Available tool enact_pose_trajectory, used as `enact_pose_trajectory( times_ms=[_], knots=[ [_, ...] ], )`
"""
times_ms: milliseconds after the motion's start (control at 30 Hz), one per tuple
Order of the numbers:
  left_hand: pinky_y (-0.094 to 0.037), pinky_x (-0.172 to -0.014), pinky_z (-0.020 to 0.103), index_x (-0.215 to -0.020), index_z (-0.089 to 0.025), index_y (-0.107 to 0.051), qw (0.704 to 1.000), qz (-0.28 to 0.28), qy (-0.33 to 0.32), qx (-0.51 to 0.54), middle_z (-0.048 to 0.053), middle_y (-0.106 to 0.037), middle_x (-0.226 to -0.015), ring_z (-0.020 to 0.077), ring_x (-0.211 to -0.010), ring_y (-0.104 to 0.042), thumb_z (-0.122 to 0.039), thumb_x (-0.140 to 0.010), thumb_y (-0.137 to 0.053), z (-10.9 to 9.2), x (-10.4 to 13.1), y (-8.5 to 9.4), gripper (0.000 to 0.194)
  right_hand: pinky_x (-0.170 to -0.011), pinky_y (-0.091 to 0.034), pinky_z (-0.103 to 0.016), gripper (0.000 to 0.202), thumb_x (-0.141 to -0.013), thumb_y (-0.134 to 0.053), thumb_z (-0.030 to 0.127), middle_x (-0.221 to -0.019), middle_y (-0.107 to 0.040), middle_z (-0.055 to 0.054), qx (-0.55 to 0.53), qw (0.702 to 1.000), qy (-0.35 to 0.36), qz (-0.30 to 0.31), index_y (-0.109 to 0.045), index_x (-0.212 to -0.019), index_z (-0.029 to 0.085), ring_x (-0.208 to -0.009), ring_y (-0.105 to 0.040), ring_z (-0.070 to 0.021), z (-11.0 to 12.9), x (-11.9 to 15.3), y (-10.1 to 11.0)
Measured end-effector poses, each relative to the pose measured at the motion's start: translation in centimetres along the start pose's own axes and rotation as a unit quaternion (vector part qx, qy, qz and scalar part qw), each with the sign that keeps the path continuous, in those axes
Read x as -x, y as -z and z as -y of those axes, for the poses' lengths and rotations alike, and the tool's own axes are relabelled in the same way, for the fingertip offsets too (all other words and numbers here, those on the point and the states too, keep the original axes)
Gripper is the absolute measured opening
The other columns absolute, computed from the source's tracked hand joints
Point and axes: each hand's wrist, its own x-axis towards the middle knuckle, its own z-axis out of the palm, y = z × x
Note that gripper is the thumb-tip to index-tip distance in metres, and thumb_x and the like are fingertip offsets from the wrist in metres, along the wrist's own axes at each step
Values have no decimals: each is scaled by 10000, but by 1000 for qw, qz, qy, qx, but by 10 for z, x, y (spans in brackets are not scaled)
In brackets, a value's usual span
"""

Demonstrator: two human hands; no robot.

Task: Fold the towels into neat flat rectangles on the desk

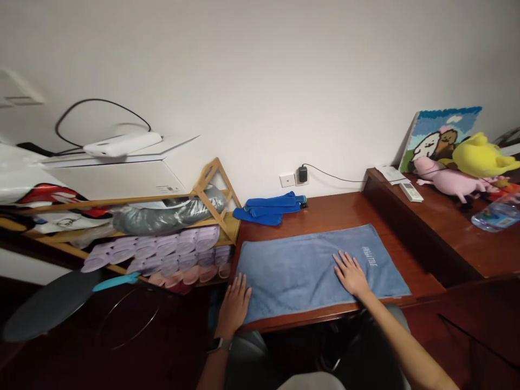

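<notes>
Blue towel [292,265] flat on table [333,208], under both hands: left hand [234,303] at near corner, right hand [351,275] near lettering; both open, grasping nothing. Risk: uneven sliding pressure could deepen wrinkles or drag the near edge off.

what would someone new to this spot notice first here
The eye would probably go first to the blue towel spread on the desk, with the left hand at its near left corner and the right hand flat on it. Next might come the yellow plush and pink plush on the raised surface to the right, then the rows of lilac slippers on the rack at left.
</notes>
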Motion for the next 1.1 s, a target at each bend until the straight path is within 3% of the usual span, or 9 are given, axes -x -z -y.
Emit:
enact_pose_trajectory(
  times_ms=[200, 300, 400, 533, 733, 833, 933, 1000, 1100],
  knots=[
    [-417, -1304, 647, -1702, -173, -460, 998, -12, 51, -26, 179, -553, -1705, 366, -1602, -496, -400, -1089, -279, -3, 0, 2, 678, -1360, -281, -589, 648, -1114, -276, 481, -1806, -396, -57, 39, 994, -97, -5, -425, -1723, 315, -1688, -331, -306, -59, 11, 5],
    [-402, -1321, 618, -1672, -154, -505, 999, -28, 27, -17, 186, -555, -1704, 360, -1602, -497, -421, -1102, -281, -6, -5, 3, 668, -1371, -264, -564, 656, -1117, -245, 490, -1808, -394, -54, 31, 995, -95, -16, -441, -1716, 309, -1697, -312, -290, -95, 20, 10],
    [-410, -1330, 564, -1649, -185, -541, 1000, -23, -9, 4, 147, -556, -1715, 336, -1604, -498, -446, -1102, -320, -13, -14, 2, 646, -1372, -266, -553, 675, -1115, -242, 502, -1812, -387, -61, 27, 994, -107, -10, -423, -1725, 277, -1698, -309, -295, -115, 28, 11],
    [-412, -1324, 553, -1641, -192, -551, 1000, 3, 7, -13, 141, -556, -1716, 339, -1611, -488, -460, -1086, -350, -18, -18, -2, 648, -1381, -242, -517, 686, -1114, -226, 491, -1823, -363, -58, 39, 993, -115, -6, -407, -1732, 254, -1704, -291, -279, -123, 38, 8],
    [-409, -1307, 564, -1611, -112, -554, 998, 1, 38, -50, 196, -565, -1697, 363, -1597, -497, -437, -1082, -326, -12, -19, -3, 661, -1371, -266, -526, 705, -1121, -197, 511, -1844, -307, -73, 35, 982, -187, -11, -351, -1754, 241, -1706, -285, -296, -147, 59, 15],
    [-455, -1275, 546, -1479, -113, -671, 999, -39, 11, -20, 215, -692, -1557, 357, -1472, -624, -462, -1101, -290, -7, -37, 2, 640, -1377, -250, -524, 719, -1119, -188, 503, -1839, -315, -93, 37, 983, -181, -7, -342, -1755, 205, -1711, -272, -289, -153, 64, 19],
    [-479, -1267, 547, -1457, -169, -693, 995, -84, -39, 38, 182, -708, -1544, 342, -1473, -627, -471, -1098, -326, -4, -63, 3, 596, -1385, -225, -535, 738, -1116, -171, 518, -1836, -321, -97, 42, 986, -159, -12, -337, -1755, 188, -1718, -248, -285, -148, 60, 15],
    [-486, -1261, 583, -1521, -195, -652, 994, -84, -52, 54, 171, -664, -1607, 351, -1522, -587, -475, -1082, -350, -4, -74, 0, 601, -1383, -234, -533, 758, -1111, -166, 536, -1837, -316, -103, 42, 987, -155, -15, -328, -1757, 172, -1718, -248, -295, -144, 58, 9],
    [-488, -1242, 639, -1562, -139, -618, 998, -52, -25, 38, 229, -612, -1645, 398, -1548, -556, -490, -1069, -337, -2, -76, -8, 667, -1367, -271, -558, 778, -1100, -169, 557, -1838, -313, -112, 47, 984, -168, -23, -317, -1760, 172, -1710, -269, -320, -145, 62, -4]
  ],
)
